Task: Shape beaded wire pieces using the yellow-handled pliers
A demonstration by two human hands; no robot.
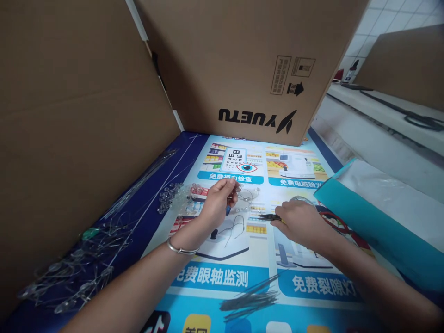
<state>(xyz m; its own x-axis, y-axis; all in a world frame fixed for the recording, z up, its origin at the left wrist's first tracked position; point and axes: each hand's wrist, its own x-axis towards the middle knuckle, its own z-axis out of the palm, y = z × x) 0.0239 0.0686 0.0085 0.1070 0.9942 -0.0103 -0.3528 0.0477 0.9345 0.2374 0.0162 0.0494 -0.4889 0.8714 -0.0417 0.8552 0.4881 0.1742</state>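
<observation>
My left hand (219, 200), with a metal bangle at the wrist, is closed in a pinch over the printed sheet. A thin wire with clear beads (248, 196) runs from its fingertips to the right. To the right, my right hand (301, 221) is wrapped round a pair of pliers (268, 217), whose dark, narrow jaws point left toward the left hand. A pile of clear beads (173, 198) lies left of my left hand. Below it is a loose bent wire (237, 229). Nearer to me lies a bundle of short dark wires (251, 298).
Tall cardboard (222, 60) walls the back and left. At the left edge lie tangled wires with clear beads (79, 273) and long thin wires (138, 180). A teal box (378, 217) with clear plastic stands on the right, before a ledge (378, 106) holding a bottle.
</observation>
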